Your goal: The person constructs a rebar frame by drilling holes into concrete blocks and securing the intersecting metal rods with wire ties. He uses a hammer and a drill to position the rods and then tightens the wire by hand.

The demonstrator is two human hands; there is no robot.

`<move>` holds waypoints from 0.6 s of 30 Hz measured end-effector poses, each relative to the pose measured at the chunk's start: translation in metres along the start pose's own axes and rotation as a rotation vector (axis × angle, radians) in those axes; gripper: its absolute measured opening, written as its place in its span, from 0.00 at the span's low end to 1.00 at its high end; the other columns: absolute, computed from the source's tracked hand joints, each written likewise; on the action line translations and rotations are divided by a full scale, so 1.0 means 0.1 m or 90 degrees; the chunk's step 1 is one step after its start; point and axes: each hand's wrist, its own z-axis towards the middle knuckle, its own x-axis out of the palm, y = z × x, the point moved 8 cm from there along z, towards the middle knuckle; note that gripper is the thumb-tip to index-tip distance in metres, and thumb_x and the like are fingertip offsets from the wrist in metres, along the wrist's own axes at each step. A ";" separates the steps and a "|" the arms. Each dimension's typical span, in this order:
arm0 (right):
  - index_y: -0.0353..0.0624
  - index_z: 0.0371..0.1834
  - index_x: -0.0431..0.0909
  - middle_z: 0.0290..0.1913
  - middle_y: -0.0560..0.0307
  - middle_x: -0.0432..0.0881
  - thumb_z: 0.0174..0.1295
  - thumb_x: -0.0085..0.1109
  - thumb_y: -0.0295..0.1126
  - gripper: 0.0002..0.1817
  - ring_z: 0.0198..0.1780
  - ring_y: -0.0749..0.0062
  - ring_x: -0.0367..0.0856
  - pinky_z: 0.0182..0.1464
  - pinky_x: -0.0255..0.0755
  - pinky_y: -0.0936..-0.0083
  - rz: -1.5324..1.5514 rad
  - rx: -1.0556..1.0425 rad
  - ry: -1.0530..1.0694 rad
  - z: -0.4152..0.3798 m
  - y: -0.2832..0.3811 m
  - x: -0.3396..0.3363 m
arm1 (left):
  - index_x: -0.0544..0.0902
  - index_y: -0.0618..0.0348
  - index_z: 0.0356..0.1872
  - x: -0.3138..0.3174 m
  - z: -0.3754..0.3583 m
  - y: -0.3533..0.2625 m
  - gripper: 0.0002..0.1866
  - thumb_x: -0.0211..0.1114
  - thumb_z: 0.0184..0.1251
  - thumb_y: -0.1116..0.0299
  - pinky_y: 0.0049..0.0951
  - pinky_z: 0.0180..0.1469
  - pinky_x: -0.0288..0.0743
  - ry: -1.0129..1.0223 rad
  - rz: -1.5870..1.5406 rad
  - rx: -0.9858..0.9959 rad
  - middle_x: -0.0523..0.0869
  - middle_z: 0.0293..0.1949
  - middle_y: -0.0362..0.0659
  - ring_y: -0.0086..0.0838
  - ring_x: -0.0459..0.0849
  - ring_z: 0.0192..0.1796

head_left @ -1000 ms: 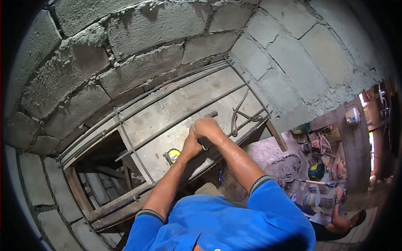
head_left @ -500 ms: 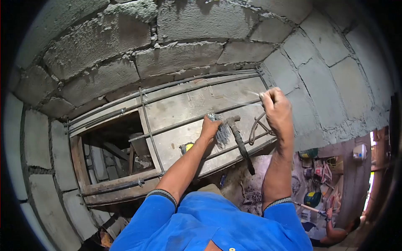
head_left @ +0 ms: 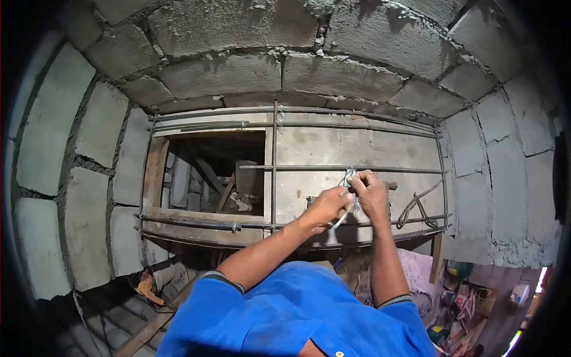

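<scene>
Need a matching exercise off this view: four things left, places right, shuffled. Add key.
Things
1. bundle of thin silvery wire
2. dark bent metal rod
3. brown rectangular wooden frame
4. orange plastic-looking object

Places
A. around the dark opening
B. lower left of the view, outside the frame
C. at the left hand and right hand
D. towards the right end of the flat grey panel

Pairs: 1-C, 2-D, 3-A, 4-B

the shirt point(head_left: 297, 309) is bright blue, its sleeve cuffs point(head_left: 397, 301) black with pale stripes.
</scene>
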 end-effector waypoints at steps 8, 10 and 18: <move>0.36 0.57 0.78 0.50 0.54 0.84 0.80 0.41 0.45 0.24 0.48 0.73 0.79 0.54 0.72 0.73 0.306 0.199 0.214 -0.56 -0.81 1.58 | 0.76 0.68 0.57 -1.17 -0.45 -0.14 0.15 0.49 0.77 0.71 0.37 0.52 0.78 -0.600 0.307 0.336 0.85 0.48 0.51 0.38 0.84 0.48; 0.35 0.53 0.78 0.48 0.54 0.83 0.79 0.42 0.43 0.21 0.48 0.73 0.78 0.54 0.71 0.73 0.245 0.140 0.235 -0.55 -0.74 1.70 | 0.73 0.68 0.59 -1.15 -0.53 -0.22 0.16 0.47 0.76 0.73 0.37 0.62 0.72 -0.608 0.347 0.410 0.85 0.51 0.55 0.42 0.84 0.54; 0.40 0.33 0.81 0.27 0.66 0.76 0.74 0.53 0.41 0.17 0.27 0.82 0.67 0.31 0.62 0.79 0.267 0.293 0.195 -0.57 -0.42 1.44 | 0.67 0.68 0.68 -1.08 -0.61 -0.05 0.24 0.58 0.77 0.69 0.22 0.54 0.75 -0.204 -0.043 0.260 0.81 0.61 0.52 0.24 0.81 0.52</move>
